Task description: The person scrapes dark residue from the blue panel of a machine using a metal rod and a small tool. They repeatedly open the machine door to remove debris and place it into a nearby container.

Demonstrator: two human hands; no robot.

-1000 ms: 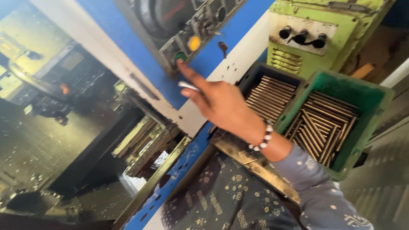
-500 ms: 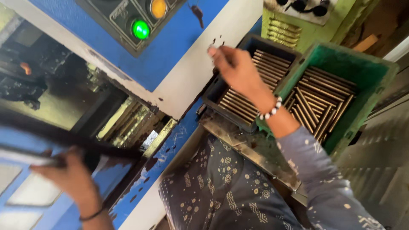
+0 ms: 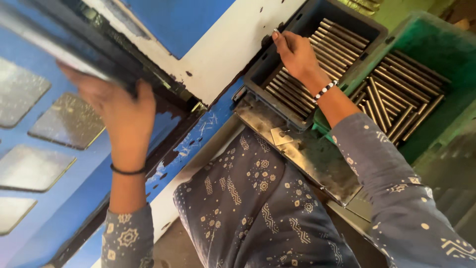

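Head view: right hand (image 3: 296, 52) pinches a metal rod (image 3: 275, 33) at the dark tray's (image 3: 258, 84) left rim; left hand (image 3: 121, 111) grips the blurred guard bar (image 3: 64, 47); two crates of rods.

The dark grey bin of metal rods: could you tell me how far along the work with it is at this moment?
Done: the dark grey bin and green bin both hold rows of metal rods. In hand: the right hand reaches into the grey bin, fingertips at its far edge, while the left hand grips a dark panel's edge. Left: no rod looks lifted out yet.
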